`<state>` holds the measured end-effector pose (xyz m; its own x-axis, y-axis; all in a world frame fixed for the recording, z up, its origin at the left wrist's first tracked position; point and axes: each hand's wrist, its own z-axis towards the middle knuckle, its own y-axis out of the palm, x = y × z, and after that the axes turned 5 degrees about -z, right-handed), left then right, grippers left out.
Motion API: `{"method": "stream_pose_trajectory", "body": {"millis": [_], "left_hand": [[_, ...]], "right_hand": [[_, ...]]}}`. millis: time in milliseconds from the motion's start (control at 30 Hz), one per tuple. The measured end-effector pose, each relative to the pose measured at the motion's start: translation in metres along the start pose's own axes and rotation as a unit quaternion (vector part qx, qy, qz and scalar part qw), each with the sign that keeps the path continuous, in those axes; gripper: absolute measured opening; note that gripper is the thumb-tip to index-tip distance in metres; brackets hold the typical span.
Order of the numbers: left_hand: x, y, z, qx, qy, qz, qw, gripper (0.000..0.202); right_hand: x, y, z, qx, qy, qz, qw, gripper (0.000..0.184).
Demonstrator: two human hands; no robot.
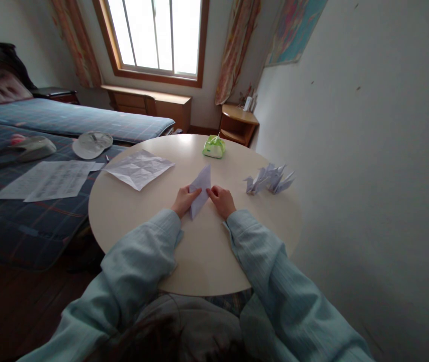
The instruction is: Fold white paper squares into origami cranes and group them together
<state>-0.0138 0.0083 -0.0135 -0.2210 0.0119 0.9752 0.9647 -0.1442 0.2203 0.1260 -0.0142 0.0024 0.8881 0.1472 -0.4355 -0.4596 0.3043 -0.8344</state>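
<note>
A folded sheet of white paper (201, 193) is held between my two hands, just above the middle of the round table (135, 226). My left hand (184, 200) grips its left side, with the thumb lying on the paper's face. At the right edge, the thumb and curled fingers of my right hand (222, 199) pinch the paper. It has a slanted, pointed shape, with one tip up and one tip down. Fingers behind the paper are hidden. Several folded paper cranes (269, 178) stand in a cluster to the right of my hands.
A creased, unfolded paper sheet (139, 168) lies at the table's left. Near the far edge sits a green tissue pack (214, 146). On the bed (40, 226) at left are printed sheets (54, 180) and a white cap (92, 145). A wall (368, 176) rises at right.
</note>
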Motion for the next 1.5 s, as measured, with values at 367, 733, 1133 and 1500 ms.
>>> {"method": "stream_pose_trajectory", "body": {"millis": [367,733,1133,1500], "left_hand": [[0.001,0.001,-0.0018,0.005,0.015,0.011,1.0,0.04],[0.0059,0.0032,-0.0056,-0.009,0.014,0.011,1.0,0.038],[0.0075,0.0022,-0.0023,-0.034,-0.004,-0.016,0.999,0.03],[0.0076,0.0041,0.0001,-0.015,-0.022,-0.045,0.999,0.033]], "right_hand": [[-0.0005,0.0001,-0.0015,-0.028,-0.053,0.108,0.992,0.031],[0.0002,0.0031,-0.0016,-0.049,-0.028,0.107,0.993,0.024],[0.0007,0.0037,-0.0008,-0.03,-0.001,0.097,0.995,0.019],[0.0046,0.0081,0.0013,0.019,-0.026,0.145,0.989,0.023]]}}
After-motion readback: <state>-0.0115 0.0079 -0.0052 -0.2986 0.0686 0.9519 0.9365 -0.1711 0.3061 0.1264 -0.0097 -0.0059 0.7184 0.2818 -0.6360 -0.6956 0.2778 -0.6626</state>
